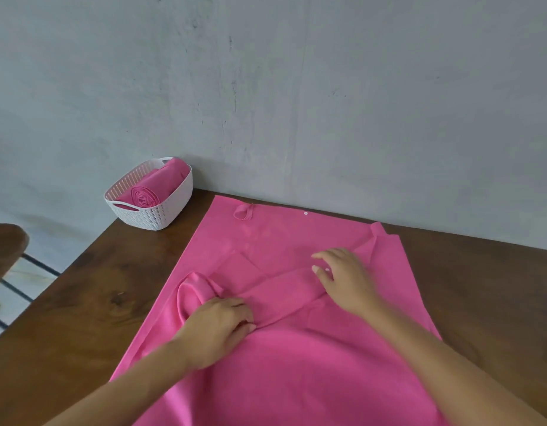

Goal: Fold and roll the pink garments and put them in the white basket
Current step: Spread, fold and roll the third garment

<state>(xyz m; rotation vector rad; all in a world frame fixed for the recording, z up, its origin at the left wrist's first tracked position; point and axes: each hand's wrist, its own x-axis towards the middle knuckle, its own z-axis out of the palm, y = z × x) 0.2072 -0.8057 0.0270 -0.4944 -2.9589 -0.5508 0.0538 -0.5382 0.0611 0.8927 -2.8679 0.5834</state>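
Two hands on the pink garment [297,364], spread flat on the brown worktop [81,318]: left hand [218,327] curls its fingers and pinches a bunched fold at the garment's middle, while right hand [347,281] rests loose and open-fingered on that same fold, gripping nothing. Off the garment's far left corner sits the white basket [155,218], a rolled pink garment [143,196] already inside

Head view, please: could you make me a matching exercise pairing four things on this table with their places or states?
1 white basket
2 rolled garment
3 left hand
4 right hand

a lies in the basket
b fingers spread on the flat garment
c far left corner of the table
d grips a bunched fold

Pairs: 1-c, 2-a, 3-d, 4-b
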